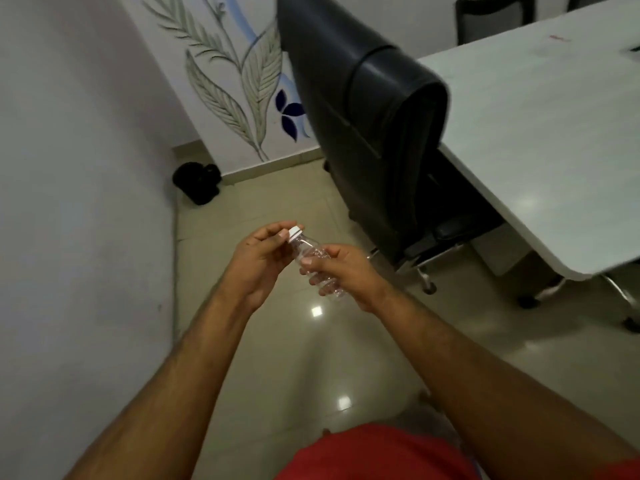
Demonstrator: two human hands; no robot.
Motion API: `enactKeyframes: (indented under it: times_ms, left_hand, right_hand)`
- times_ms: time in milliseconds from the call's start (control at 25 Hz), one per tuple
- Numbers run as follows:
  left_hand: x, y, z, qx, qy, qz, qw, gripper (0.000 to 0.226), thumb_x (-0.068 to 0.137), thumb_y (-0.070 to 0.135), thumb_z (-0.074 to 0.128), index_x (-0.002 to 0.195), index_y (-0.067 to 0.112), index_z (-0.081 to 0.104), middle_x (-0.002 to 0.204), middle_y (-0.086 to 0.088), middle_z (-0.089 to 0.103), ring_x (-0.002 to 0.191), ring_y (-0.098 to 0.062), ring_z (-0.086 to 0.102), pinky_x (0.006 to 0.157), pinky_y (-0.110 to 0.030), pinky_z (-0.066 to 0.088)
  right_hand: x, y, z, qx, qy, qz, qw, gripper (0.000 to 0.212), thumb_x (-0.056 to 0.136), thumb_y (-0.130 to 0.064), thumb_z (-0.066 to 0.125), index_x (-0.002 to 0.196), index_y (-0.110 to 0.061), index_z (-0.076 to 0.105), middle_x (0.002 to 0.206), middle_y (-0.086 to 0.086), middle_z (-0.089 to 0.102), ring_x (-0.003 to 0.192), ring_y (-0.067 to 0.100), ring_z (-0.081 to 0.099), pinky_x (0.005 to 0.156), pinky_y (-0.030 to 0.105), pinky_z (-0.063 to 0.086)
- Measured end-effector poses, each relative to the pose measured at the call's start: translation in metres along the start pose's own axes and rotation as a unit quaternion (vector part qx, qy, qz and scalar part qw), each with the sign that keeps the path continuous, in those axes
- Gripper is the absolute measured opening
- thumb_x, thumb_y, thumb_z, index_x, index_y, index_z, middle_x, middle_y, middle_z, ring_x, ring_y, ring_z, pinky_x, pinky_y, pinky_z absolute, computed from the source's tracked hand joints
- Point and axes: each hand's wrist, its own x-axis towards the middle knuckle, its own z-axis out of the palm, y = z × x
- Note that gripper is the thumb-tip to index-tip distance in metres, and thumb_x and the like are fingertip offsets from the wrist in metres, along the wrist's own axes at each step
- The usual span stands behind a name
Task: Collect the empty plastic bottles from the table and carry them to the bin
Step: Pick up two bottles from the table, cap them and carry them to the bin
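A small clear plastic bottle (309, 251) with a white cap (295, 232) is held in front of me above the floor, tilted with the cap up and to the left. My right hand (343, 270) wraps around its body. My left hand (261, 258) has its fingertips pinched on the white cap. A small black bin (197, 181) stands on the floor in the far corner, against the wall. The pale table (540, 140) stretches along the right side.
A black office chair (374, 126) stands pushed against the table, between me and the painted wall. A plain wall runs along my left. Shiny tiled floor (277, 341) lies between me and the bin. Another dark chair (491, 17) sits beyond the table.
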Motion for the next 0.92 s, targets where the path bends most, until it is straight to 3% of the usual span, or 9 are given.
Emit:
enactKeyframes:
  times_ms: [120, 240, 360, 480, 560, 640, 720, 920]
  left_hand:
    - [0.001, 0.018, -0.045, 0.027, 0.077, 0.014, 0.997, 0.016, 0.094, 0.021, 0.059, 0.096, 0.013, 0.073, 0.099, -0.011, 0.072, 0.085, -0.017, 0.069, 0.080, -0.029, 0.056]
    - [0.021, 0.041, -0.097, -0.002, 0.120, 0.038, 0.992, 0.013, 0.094, 0.018, 0.060, 0.094, 0.010, 0.071, 0.094, -0.011, 0.072, 0.083, -0.017, 0.068, 0.076, -0.026, 0.058]
    - [0.060, 0.066, -0.158, -0.077, 0.058, 0.045, 0.994, 0.018, 0.096, 0.014, 0.054, 0.101, 0.008, 0.070, 0.096, -0.009, 0.075, 0.090, -0.018, 0.071, 0.080, -0.030, 0.059]
    - [0.115, 0.087, -0.209, -0.112, 0.014, 0.048, 0.993, 0.022, 0.090, 0.016, 0.055, 0.103, 0.008, 0.070, 0.099, -0.009, 0.076, 0.093, -0.018, 0.072, 0.078, -0.030, 0.059]
    - [0.162, 0.099, -0.237, -0.072, 0.037, 0.031, 0.996, 0.023, 0.094, 0.016, 0.053, 0.109, 0.008, 0.069, 0.104, -0.010, 0.075, 0.097, -0.019, 0.071, 0.079, -0.029, 0.058]
    - [0.214, 0.116, -0.259, -0.007, 0.104, 0.015, 0.994, 0.021, 0.096, 0.019, 0.056, 0.110, 0.011, 0.070, 0.106, -0.008, 0.075, 0.101, -0.020, 0.070, 0.082, -0.028, 0.057]
    - [0.257, 0.139, -0.276, 0.002, 0.138, 0.012, 0.990, 0.017, 0.094, 0.019, 0.060, 0.105, 0.014, 0.071, 0.104, -0.007, 0.075, 0.101, -0.021, 0.070, 0.085, -0.030, 0.056]
    - [0.373, 0.196, -0.303, -0.052, 0.060, -0.012, 0.997, 0.019, 0.095, 0.013, 0.056, 0.108, 0.008, 0.070, 0.097, -0.008, 0.074, 0.089, -0.018, 0.069, 0.079, -0.029, 0.056]
  right_hand:
    - [0.031, -0.008, 0.058, -0.097, 0.030, -0.035, 0.994, 0.031, 0.077, -0.028, 0.083, 0.099, -0.008, 0.075, 0.080, 0.011, 0.069, 0.068, 0.017, 0.062, 0.058, 0.031, 0.052]
    - [0.076, -0.023, 0.110, -0.166, 0.016, -0.049, 0.985, 0.034, 0.074, -0.035, 0.083, 0.095, -0.010, 0.075, 0.080, 0.011, 0.073, 0.068, 0.017, 0.064, 0.062, 0.037, 0.055]
    - [0.135, -0.036, 0.145, 0.014, -0.116, 0.074, 0.990, 0.029, 0.088, -0.030, 0.070, 0.104, -0.005, 0.069, 0.087, 0.011, 0.070, 0.070, 0.020, 0.060, 0.056, 0.030, 0.048]
    - [0.211, -0.040, 0.164, 0.153, -0.226, 0.159, 0.949, 0.030, 0.088, -0.034, 0.061, 0.111, -0.015, 0.064, 0.089, 0.008, 0.069, 0.066, 0.014, 0.062, 0.052, 0.023, 0.049]
    - [0.270, -0.042, 0.180, 0.111, -0.208, 0.148, 0.961, 0.033, 0.090, -0.034, 0.061, 0.116, -0.012, 0.064, 0.090, 0.009, 0.070, 0.068, 0.014, 0.063, 0.055, 0.024, 0.050]
    - [0.325, -0.055, 0.197, -0.010, -0.121, 0.094, 0.988, 0.036, 0.091, -0.031, 0.066, 0.115, -0.004, 0.068, 0.090, 0.009, 0.071, 0.073, 0.018, 0.062, 0.060, 0.029, 0.052]
    - [0.370, -0.074, 0.209, -0.078, -0.067, 0.046, 0.994, 0.035, 0.088, -0.029, 0.071, 0.110, -0.002, 0.071, 0.088, 0.009, 0.072, 0.075, 0.022, 0.062, 0.061, 0.033, 0.053]
    - [0.479, -0.128, 0.206, -0.011, -0.105, 0.112, 0.988, 0.035, 0.082, -0.034, 0.072, 0.107, -0.011, 0.069, 0.089, 0.006, 0.071, 0.071, 0.015, 0.060, 0.060, 0.030, 0.047]
